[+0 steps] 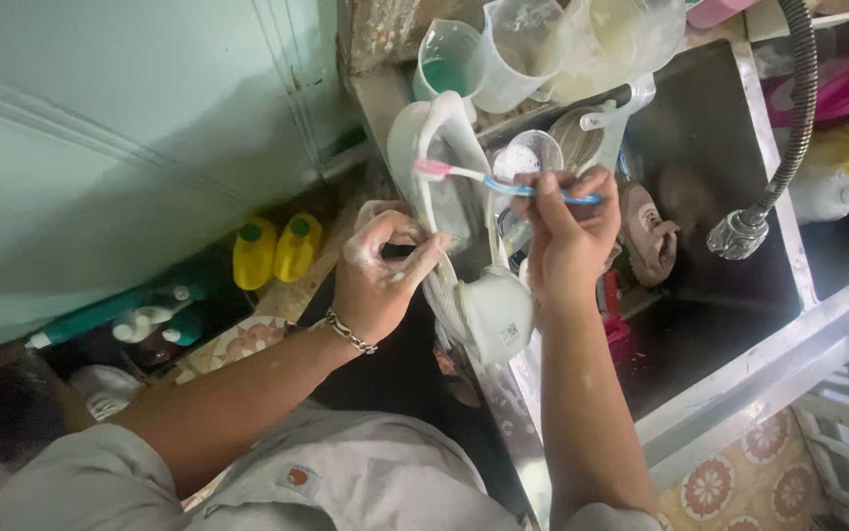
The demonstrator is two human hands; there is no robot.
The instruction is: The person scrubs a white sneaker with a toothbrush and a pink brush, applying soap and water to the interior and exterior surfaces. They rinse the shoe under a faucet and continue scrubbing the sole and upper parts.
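Toothbrush [503,181] in right hand [567,241], green-filled cup [449,61] beyond.

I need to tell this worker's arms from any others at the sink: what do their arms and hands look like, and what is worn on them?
Both forearms are bare below light grey short sleeves. The left hand has a metal chain bracelet at the wrist and is smeared with white soapy residue. The right hand wears no glove, ring or band that shows. A small orange patch sits on the grey garment.
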